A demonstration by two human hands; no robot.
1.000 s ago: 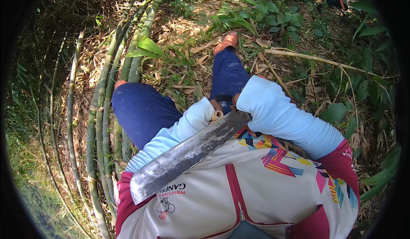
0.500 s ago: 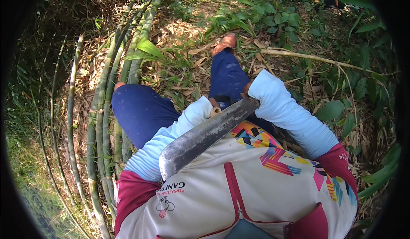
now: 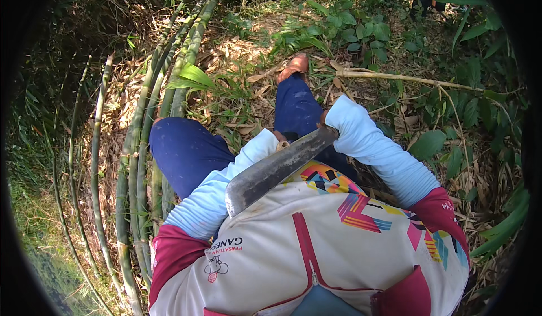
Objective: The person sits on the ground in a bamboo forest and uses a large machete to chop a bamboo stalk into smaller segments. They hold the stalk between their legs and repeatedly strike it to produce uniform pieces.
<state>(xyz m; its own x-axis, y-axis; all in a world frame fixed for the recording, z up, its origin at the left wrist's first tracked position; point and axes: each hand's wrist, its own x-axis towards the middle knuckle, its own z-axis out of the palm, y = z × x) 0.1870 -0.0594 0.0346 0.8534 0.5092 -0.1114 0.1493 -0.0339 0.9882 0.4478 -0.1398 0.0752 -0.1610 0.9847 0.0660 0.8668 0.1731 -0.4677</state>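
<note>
— Well, where was the blade [image 3: 275,169] when you looked?

— Across the person's chest, tip low on the left, handle end up toward the middle, just near the knees. A second before it had lain flatter and longer in view; by then it had swung steeper, drawn in closer to the body. I judged it was being readied, not yet cutting.

— Who held it?

— The right hand [image 3: 325,119] seemed to be at the handle end, but the sleeve and blade hid the fingers, so I couldn't tell how it was closed. The left hand [image 3: 278,141] sat against the blade's upper edge; its grip was hidden too.

— And around?

— Bamboo stalks [image 3: 135,163] stood close on the left, untouched. A cut pole [image 3: 406,79] lay far right among dry leaves.
</note>
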